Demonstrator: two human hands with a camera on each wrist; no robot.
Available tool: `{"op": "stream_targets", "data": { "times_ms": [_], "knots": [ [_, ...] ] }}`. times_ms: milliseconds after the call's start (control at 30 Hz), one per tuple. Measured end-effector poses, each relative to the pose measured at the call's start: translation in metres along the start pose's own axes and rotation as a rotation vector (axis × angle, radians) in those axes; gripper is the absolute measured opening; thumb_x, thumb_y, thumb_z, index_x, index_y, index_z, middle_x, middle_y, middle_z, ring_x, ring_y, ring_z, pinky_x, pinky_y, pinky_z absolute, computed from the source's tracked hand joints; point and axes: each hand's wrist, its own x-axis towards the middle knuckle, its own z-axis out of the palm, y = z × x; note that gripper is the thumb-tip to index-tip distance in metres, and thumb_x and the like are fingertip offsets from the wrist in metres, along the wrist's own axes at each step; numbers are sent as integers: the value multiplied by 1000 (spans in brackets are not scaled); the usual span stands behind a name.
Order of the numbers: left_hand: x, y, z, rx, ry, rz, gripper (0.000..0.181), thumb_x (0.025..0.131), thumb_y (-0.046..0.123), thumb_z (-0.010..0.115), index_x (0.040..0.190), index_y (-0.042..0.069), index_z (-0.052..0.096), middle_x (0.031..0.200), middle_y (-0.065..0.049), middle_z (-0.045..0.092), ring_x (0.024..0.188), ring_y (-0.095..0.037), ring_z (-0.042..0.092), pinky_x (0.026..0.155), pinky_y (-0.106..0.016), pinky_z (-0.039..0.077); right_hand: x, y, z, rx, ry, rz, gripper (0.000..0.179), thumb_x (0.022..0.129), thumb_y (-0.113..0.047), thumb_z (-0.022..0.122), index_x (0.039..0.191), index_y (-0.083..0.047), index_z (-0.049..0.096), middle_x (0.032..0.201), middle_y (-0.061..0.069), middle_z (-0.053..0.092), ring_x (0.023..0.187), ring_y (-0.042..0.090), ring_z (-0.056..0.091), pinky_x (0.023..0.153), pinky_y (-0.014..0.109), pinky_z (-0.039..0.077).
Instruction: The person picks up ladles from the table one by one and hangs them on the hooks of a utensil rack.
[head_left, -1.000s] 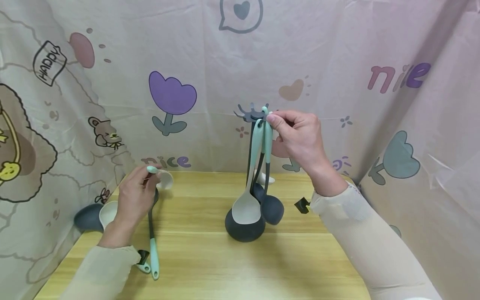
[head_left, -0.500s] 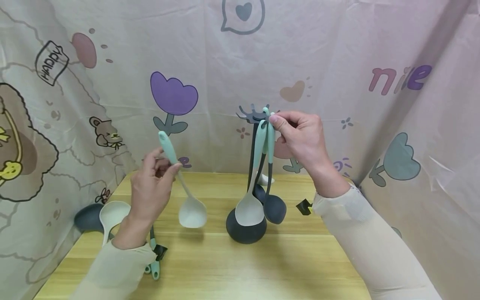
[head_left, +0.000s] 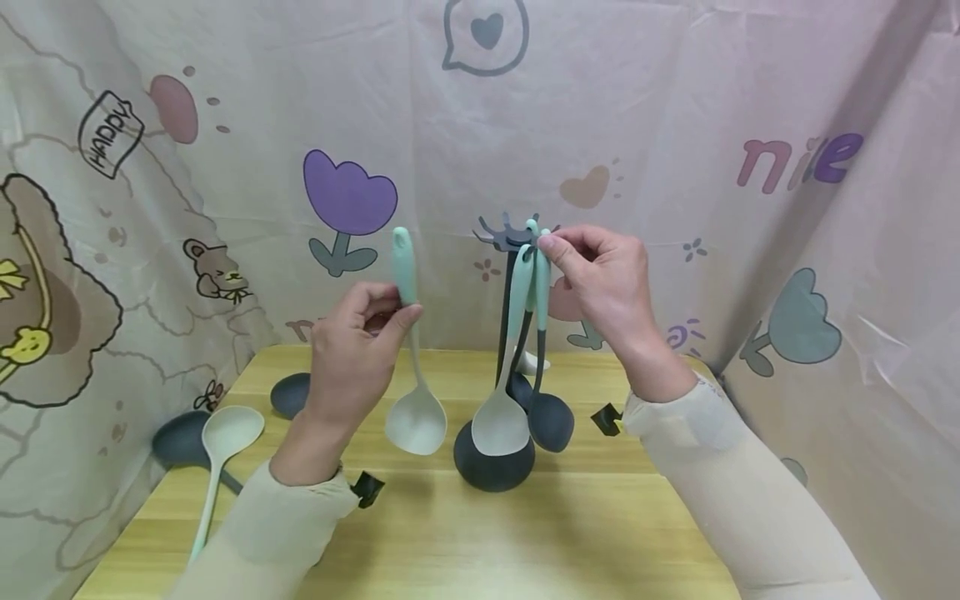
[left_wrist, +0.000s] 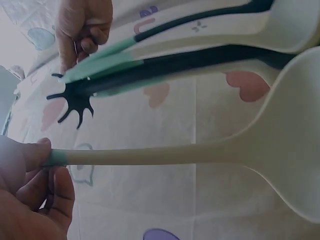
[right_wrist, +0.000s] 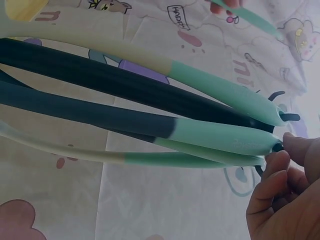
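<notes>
Spoon (head_left: 416,423) bowl-down | left hand (head_left: 356,346) pinches lower handle (head_left: 404,271), leaving hole (head_left: 402,236) free | right hand (head_left: 606,271) pinches rack (head_left: 513,238) by hook tip (right_wrist: 278,147), likely steadying it

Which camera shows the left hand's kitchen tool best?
The head view: both ends of the kitchen tool show. The left wrist view crops its wide end; the right wrist view shows only some green handle.

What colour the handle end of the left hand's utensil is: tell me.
The handle end is mint green, clearest in the head view.
</notes>
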Motion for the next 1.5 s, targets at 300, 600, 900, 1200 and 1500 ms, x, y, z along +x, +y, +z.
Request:
{"op": "stream_targets", "data": {
  "times_ms": [300, 600, 900, 1200, 1500],
  "knots": [
    [2, 16, 23, -15, -54, -28, 21, 93, 12, 82, 112, 6, 76, 101, -6, 79, 87, -16, 73, 74, -16, 56, -3, 1, 1, 0, 34, -52, 19, 97, -27, 80, 99, -8, 84, 84, 9, 76, 57, 16, 61, 58, 23, 53],
    [4, 25, 38, 38, -97, -67, 26, 95, 15, 81, 119, 6, 78, 102, -6, 79, 85, -16, 73, 73, -30, 61, -2, 4, 3, 3, 49, -109, 18, 97, -23, 80, 97, -5, 84, 83, 11, 76, 54, 11, 59, 57, 22, 52],
    [7, 30, 43, 40, -106, -68, 26, 95, 16, 81, 119, 6, 79, 98, -6, 78, 82, -16, 70, 70, -27, 58, -2, 3, 3, 5, 54, -116, 18, 98, -22, 79, 97, -5, 84, 81, 11, 75, 55, 14, 60, 56, 22, 51],
    [7, 33, 48, 62, -114, -84, 24, 94, 17, 82, 117, 8, 81, 94, -5, 78, 81, -16, 68, 67, -29, 56, -3, 5, 4, 6, 42, -120, 18, 98, -22, 79, 98, -5, 84, 82, 13, 75, 55, 12, 58, 56, 21, 51],
    [6, 31, 52, 74, -125, -107, 25, 95, 18, 82, 118, 8, 81, 96, -6, 79, 82, -17, 70, 68, -31, 58, -2, 5, 4, 6, 41, -116, 18, 98, -22, 79, 98, -4, 84, 82, 11, 75, 55, 10, 59, 56, 21, 51]
  ]
}}
